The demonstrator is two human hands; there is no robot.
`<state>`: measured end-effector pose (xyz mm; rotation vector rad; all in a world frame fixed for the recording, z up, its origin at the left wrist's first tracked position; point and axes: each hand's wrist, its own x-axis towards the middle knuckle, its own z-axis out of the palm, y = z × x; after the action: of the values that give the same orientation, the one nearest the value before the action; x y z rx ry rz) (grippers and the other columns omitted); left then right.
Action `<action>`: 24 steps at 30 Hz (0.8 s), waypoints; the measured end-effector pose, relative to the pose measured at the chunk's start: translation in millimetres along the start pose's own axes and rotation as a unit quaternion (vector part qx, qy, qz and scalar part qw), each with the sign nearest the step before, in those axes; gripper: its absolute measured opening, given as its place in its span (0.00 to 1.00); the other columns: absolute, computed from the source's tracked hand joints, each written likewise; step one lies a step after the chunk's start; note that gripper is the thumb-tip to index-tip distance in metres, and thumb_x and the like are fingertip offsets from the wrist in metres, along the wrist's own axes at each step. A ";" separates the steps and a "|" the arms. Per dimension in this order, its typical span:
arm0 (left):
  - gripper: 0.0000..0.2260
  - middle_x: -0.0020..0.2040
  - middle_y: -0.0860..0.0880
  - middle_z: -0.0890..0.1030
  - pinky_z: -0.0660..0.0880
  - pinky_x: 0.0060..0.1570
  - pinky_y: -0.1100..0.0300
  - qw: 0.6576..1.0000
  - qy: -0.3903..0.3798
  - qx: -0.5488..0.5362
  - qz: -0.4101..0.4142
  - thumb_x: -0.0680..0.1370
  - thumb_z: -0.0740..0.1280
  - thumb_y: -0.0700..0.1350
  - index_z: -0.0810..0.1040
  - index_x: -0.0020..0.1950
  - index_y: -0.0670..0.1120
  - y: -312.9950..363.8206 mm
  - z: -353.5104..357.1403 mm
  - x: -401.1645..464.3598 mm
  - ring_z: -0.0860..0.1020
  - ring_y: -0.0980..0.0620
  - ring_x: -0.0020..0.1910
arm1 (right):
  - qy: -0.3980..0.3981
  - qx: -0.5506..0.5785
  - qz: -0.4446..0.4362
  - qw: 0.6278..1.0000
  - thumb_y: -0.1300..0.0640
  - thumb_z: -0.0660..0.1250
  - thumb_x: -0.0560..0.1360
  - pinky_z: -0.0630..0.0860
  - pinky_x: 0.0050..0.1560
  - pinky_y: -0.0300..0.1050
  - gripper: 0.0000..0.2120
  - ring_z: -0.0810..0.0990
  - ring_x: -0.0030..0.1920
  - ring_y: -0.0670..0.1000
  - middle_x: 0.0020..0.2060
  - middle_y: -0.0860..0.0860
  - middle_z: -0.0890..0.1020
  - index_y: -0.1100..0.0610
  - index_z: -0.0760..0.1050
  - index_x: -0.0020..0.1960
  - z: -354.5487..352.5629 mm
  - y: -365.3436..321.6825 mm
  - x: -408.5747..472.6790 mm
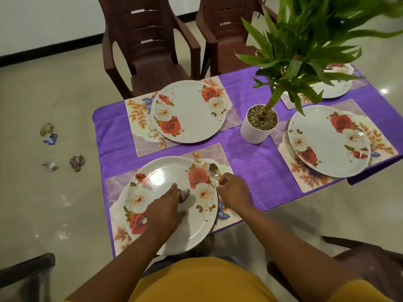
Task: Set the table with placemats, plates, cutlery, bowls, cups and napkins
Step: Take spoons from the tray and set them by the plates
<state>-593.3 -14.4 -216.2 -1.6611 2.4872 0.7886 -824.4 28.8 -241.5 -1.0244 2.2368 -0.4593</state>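
Head view: purple tabletop [250, 171] with four floral placemats, each carrying a floral plate. Near placemat [226, 216] holds the near plate [165, 177]. Right hand [234, 190] pinches a spoon [214, 173] by the handle; grip clamped on it, bowl pointing away from the person, lying at the plate's right rim over the placemat. Left hand [162, 211] rests on the near plate with fingers fairly straight, grip apart, holding nothing; a dark shadow lies under its fingertips. Far-left plate [192, 114] sits on its placemat [139, 114]. Right plate [327, 142] on its placemat [383, 147]. A fourth plate [333, 90] is mostly hidden by leaves. White pot [254, 132] with a green plant stands between the settings. Brown chairs [150, 46] beyond the tabletop. Crumpled wrappers [76, 162] on the floor, left.
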 end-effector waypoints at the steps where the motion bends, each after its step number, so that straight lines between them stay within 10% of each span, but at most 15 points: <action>1: 0.38 0.70 0.56 0.80 0.81 0.59 0.53 1.000 0.001 0.007 0.005 0.76 0.77 0.54 0.63 0.80 0.50 -0.6 -1.0 0.8 0.82 0.50 0.63 | 0.001 0.002 0.001 1.000 0.51 0.71 0.77 0.80 0.42 0.44 0.03 0.79 0.42 0.45 0.42 0.44 0.81 0.47 0.78 0.50 0.3 -0.5 0.1; 10: 0.42 0.70 0.55 0.80 0.80 0.58 0.57 0.998 -0.044 0.043 0.033 0.77 0.75 0.54 0.57 0.84 0.46 -2.3 -10.1 2.9 0.81 0.51 0.63 | 0.003 0.002 0.019 1.000 0.54 0.71 0.77 0.77 0.41 0.42 0.08 0.81 0.46 0.49 0.47 0.48 0.83 0.50 0.78 0.56 -6.9 -10.5 -7.6; 17: 0.14 0.56 0.54 0.85 0.78 0.44 0.59 0.998 0.030 -0.002 0.046 0.77 0.74 0.51 0.80 0.62 0.52 4.4 -20.2 5.4 0.84 0.51 0.51 | 0.074 0.071 0.050 0.993 0.56 0.67 0.79 0.78 0.44 0.46 0.07 0.81 0.48 0.49 0.47 0.47 0.84 0.49 0.77 0.57 -20.4 -12.8 -38.7; 24: 0.21 0.63 0.52 0.84 0.79 0.59 0.53 0.992 0.047 -0.027 0.116 0.77 0.76 0.52 0.79 0.69 0.53 74.3 -27.1 -2.2 0.84 0.49 0.58 | -0.037 0.297 0.071 0.952 0.45 0.76 0.75 0.86 0.39 0.50 0.12 0.87 0.37 0.52 0.39 0.52 0.86 0.52 0.80 0.50 -26.5 -15.5 -70.0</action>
<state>-651.1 -2.5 -163.5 -1.4747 2.7863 0.8233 -798.5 74.1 -185.6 -0.5488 1.9019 -0.9390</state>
